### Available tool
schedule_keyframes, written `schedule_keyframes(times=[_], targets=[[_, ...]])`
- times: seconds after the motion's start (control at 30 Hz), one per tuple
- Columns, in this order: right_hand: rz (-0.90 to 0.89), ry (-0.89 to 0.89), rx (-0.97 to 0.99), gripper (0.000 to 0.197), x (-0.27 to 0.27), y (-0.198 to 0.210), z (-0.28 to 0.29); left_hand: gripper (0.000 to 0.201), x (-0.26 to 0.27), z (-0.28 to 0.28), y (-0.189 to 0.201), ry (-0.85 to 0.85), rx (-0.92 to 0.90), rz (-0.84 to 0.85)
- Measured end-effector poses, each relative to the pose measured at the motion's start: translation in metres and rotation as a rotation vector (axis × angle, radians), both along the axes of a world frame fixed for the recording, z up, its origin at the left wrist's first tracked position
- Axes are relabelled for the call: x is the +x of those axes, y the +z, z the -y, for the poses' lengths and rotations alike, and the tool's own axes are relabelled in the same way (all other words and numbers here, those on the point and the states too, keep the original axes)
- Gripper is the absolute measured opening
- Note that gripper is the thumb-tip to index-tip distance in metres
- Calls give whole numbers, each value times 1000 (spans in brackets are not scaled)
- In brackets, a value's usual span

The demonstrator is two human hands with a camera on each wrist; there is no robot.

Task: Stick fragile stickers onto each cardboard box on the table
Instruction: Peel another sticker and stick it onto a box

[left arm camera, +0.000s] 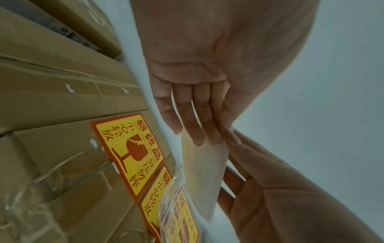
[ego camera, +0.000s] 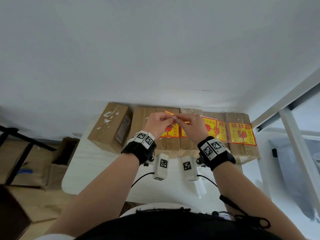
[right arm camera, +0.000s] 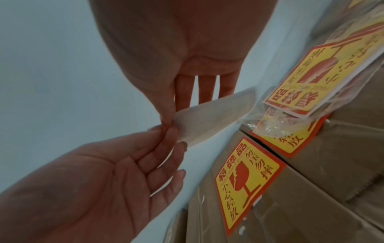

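Several brown cardboard boxes (ego camera: 168,144) stand in a row along the far edge of the white table (ego camera: 97,163). Red-and-yellow fragile stickers (ego camera: 170,133) lie on the middle boxes (left arm camera: 129,152) (right arm camera: 245,180). Both hands hover above these boxes and meet at one corner of a loose fragile sticker (left arm camera: 204,166) (right arm camera: 209,121), whose pale back faces the wrist cameras. My left hand (ego camera: 170,118) (left arm camera: 225,131) pinches that corner. My right hand (ego camera: 178,119) (right arm camera: 167,122) pinches the same corner from the other side. The two boxes at the left (ego camera: 110,127) show no fragile sticker on top.
A clear plastic bag of spare stickers (ego camera: 241,134) (right arm camera: 311,78) lies on the boxes at the right. A white wall rises directly behind the row. A white frame (ego camera: 294,135) stands to the right. More cartons (ego camera: 34,167) sit on the floor at the left.
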State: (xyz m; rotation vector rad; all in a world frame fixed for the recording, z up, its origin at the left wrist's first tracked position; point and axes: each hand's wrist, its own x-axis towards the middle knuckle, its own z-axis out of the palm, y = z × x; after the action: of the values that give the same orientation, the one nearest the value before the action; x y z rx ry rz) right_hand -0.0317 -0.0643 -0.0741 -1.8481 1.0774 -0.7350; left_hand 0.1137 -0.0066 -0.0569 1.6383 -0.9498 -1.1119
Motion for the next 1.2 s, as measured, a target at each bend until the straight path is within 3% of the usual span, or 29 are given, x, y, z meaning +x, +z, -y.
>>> schedule_keyframes(times=[0.37,1.2], targets=[[3,-60,79,12,2,2,-9,9,0,-13,-3,19,35,72],[179,-739,214,11,-33,2,-36,13,33,-55,-10,345,73,-63]])
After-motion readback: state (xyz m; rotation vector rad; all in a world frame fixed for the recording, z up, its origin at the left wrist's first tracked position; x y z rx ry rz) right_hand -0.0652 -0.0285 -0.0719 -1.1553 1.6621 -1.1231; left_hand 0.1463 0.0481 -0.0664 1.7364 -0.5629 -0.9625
